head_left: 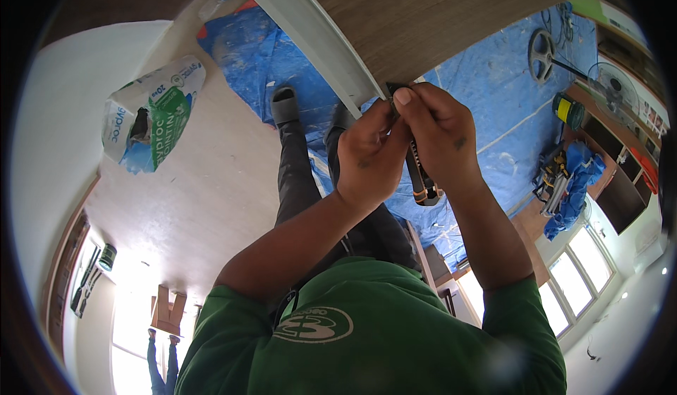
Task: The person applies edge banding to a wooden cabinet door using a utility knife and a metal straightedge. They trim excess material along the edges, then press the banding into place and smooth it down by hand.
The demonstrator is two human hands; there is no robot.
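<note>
Both of my hands meet at the lower corner of a brown wood-grain panel (451, 14), beside the end of a pale grey-white edge strip (310, 35). My right hand (450, 131) is closed around a utility knife (423, 187), whose black and orange body sticks out below the palm. Its thumb and forefinger pinch close to a small dark tip (396, 86) at the panel corner. My left hand (370, 161) is closed too, its fingertips pressed against the right ones. What the left fingers pinch is hidden.
Blue sheeting (486, 148) covers the floor around my feet. An open white and green bag (151, 116) stands at left. To the right are a fan (613, 85), a dark green can (568, 111), tools (553, 176) and a wooden shelf unit (620, 190). Another person's legs (163, 363) show lower left.
</note>
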